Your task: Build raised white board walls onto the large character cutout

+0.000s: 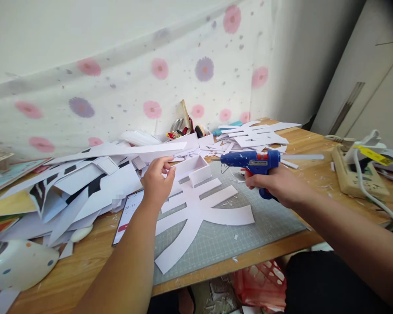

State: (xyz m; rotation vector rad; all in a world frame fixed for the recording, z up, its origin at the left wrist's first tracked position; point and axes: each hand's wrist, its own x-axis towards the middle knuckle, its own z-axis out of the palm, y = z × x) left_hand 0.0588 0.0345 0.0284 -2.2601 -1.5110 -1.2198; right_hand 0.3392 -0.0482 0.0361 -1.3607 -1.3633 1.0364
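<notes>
My right hand (277,183) grips a blue hot glue gun (249,160), its nozzle pointing left and a clear glue stick (303,157) sticking out of the back. A white foam-board or card cutout (198,209) with several arms and two curved legs lies flat on the grey cutting mat (265,237). Along its far end a white strip (200,172) stands on edge, forming low box-like walls. My left hand (159,181) is at the left end of these walls, thumb and fingers closed around the strip. The nozzle is to the right of the walls, apart from them.
Piled white offcuts (94,187) cover the table's left side, beside a phone (127,216) showing a timer. More cut pieces (258,135) lie at the back right. Tools stand in a small box (190,140). A power strip (356,174) with cables is at right; a red basket (260,285) sits below.
</notes>
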